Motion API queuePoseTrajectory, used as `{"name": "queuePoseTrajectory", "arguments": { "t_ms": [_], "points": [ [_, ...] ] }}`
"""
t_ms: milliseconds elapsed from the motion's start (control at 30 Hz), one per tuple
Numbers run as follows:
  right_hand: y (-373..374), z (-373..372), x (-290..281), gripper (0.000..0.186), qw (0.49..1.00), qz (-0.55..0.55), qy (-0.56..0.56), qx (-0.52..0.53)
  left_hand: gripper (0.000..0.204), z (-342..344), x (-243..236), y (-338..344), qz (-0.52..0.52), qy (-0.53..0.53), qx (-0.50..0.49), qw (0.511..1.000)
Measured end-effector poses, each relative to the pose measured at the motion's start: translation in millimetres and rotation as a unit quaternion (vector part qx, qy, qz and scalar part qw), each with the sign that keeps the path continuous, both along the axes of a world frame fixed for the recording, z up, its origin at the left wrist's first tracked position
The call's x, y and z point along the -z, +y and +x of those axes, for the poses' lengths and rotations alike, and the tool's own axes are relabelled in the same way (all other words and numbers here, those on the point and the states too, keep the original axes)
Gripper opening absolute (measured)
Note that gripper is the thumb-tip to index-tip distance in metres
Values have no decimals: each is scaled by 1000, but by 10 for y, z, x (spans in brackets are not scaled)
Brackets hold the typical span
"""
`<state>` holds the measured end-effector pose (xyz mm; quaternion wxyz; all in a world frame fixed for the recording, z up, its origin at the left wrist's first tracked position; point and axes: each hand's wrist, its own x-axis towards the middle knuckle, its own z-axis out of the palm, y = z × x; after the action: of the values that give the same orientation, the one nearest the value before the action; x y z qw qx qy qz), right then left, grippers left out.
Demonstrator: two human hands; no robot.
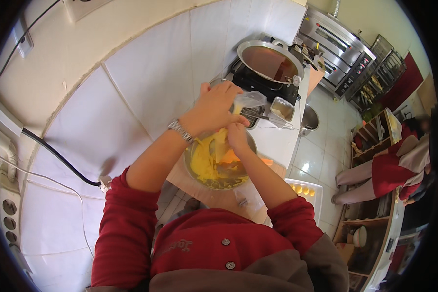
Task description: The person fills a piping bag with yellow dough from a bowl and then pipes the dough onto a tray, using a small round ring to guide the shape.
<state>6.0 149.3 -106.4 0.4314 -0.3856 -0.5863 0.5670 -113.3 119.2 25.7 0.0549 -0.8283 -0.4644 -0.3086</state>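
Both my hands are over a wide metal bowl [250, 141] of thick yellow dough or cream [203, 160]. My left hand [216, 108], with a metal watch at its wrist, is closed around a clear plastic piping bag [251, 99] that has yellow filling inside. Lower down, my right hand [237, 137] is closed on the same bag. Part of the bag hangs into the bowl, and my fingers hide much of its middle. An orange patch, perhaps a spatula, shows in the bowl, too covered to name.
Behind the bowl, a large pan [270, 61] of reddish-brown liquid sits on a black stove [246, 78]. A whisk [265, 117] and a small metal tin [282, 109] lie nearby. At right are a white tray [318, 194] with yellow pieces, a metal bucket [310, 118] and another person [394, 168].
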Motion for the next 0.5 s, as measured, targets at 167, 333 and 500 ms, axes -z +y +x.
{"name": "queuePoseTrajectory", "arguments": {
  "t_ms": [167,333,500],
  "points": [
    [133,45,371,57,981,-76,62,167,32,-318,64,-549,-106,-166,-17,980],
    [244,-24,546,62,966,-69,62,242,21,-612,424,-995,-138,-258,-71,954],
    [304,-17,623,62,982,60,-123,132,11,-758,708,-1391,-122,-361,-111,918]
  ]
}}
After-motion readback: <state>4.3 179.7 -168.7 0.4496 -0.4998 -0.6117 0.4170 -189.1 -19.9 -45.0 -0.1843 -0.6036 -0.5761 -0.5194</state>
